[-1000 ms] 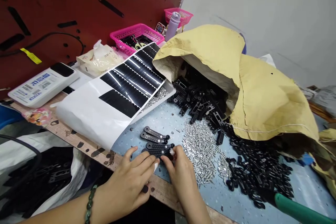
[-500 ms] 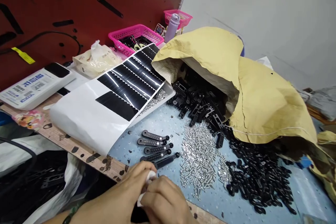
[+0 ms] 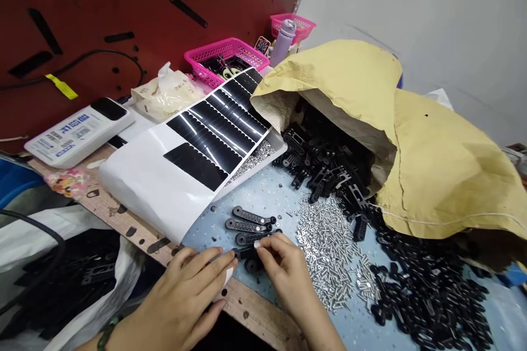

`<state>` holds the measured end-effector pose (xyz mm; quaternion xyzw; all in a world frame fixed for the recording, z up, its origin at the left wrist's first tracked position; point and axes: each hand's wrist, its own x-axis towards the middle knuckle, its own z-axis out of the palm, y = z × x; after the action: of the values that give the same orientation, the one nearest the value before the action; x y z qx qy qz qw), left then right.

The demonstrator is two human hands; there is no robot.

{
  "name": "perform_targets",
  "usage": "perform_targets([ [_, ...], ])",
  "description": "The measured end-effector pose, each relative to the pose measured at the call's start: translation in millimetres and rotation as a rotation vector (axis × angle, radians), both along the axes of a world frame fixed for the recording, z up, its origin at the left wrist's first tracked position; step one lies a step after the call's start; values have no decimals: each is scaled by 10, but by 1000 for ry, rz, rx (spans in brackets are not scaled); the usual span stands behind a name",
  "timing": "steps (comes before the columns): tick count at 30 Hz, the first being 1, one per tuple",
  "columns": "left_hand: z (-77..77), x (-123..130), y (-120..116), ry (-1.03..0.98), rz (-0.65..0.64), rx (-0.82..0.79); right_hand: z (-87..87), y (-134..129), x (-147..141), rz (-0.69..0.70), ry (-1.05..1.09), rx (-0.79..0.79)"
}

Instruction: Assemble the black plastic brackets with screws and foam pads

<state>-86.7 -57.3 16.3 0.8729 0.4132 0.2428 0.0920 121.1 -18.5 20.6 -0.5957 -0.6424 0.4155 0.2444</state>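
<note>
Several black plastic arms (image 3: 248, 225) with latticed sides and round ends lie in a fanned row on the blue work surface. At the near end of this row, my right hand (image 3: 286, 266) pinches a black plastic arm (image 3: 247, 253), partly covered by my fingers. A white wrap shows at that hand's fingertips. My left hand (image 3: 181, 299) is open at the table edge, its fingers stretched toward the same arm, with a white strip near its fingers. Right of my right hand spreads a pile of small silver screws (image 3: 325, 252).
A yellow paper sack (image 3: 444, 164) spills black parts beside a heap of small black pieces (image 3: 432, 285). A sheet of black stickers (image 3: 206, 170) covers part of a tray. Behind stand a pink basket (image 3: 193, 59), a purple bottle (image 3: 283, 44) and a white box (image 3: 68, 140).
My hands were together at the table edge and have separated. The right one has moved up to the row of arms, and the left has opened. The view has shifted slightly left.
</note>
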Motion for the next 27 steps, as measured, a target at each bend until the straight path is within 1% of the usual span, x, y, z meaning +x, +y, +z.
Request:
perform_targets([
  [2,-3,7,-2,9,-4,-9,8,4,-2,19,-19,2],
  [5,-48,33,-7,17,6,-17,10,14,8,35,-42,5],
  [9,-128,71,-5,11,25,-45,-31,22,9,-13,-41,-18],
  [12,-151,63,12,40,13,-28,-75,11,-9,-37,-63,-16],
  [17,-178,74,27,63,15,3,-101,2,-6,-19,-276,42],
  [19,-173,92,7,52,25,26,-98,-6,34,-12,-397,102],
  [21,-115,73,-4,2,18,112,-104,-16,83,-2,-504,236],
  [23,16,-25,38,-68,12,191,-123,-5,112,1,-527,383],
  [24,104,-114,93,-95,38,194,-132,17,109,-4,-504,433],
  [25,199,-230,176,-115,100,161,-133,54,89,-9,-465,465],
  [26,291,-371,287,-128,216,107,-122,103,49,-13,-412,483],
  [27,371,-533,422,-145,359,46,-94,164,-12,-14,-350,493],
])
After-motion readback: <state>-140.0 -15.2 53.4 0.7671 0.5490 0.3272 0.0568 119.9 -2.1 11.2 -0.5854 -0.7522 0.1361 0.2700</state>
